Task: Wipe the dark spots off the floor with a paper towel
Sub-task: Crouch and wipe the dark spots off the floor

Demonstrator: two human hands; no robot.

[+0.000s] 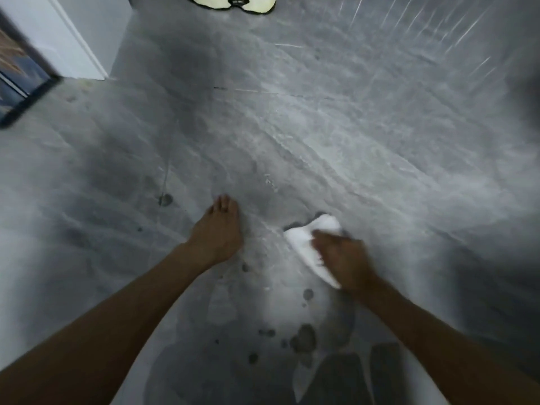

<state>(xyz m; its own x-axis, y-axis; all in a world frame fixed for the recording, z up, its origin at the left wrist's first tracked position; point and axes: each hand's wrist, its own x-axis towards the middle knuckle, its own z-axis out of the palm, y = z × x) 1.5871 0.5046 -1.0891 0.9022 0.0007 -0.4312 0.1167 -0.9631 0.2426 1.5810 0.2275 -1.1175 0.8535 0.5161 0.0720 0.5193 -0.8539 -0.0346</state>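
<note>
My right hand [342,258] presses a folded white paper towel [304,244] onto the grey marbled floor [350,135], fingers curled over it. A dark patch shows at the towel's far edge. My left hand [217,232] rests flat on the floor to the left of the towel, fingers together, holding nothing. Several dark spots lie near me: a large one [304,337], a round one [308,294], small ones [252,358] and another further left [166,199]. The frame is motion-blurred.
A white wall corner [79,39] and a dark-framed object [26,83] stand at the upper left. A cream-coloured mat with a black edge [233,2] lies at the top. Dark shapes [350,381], unclear what, show at the bottom.
</note>
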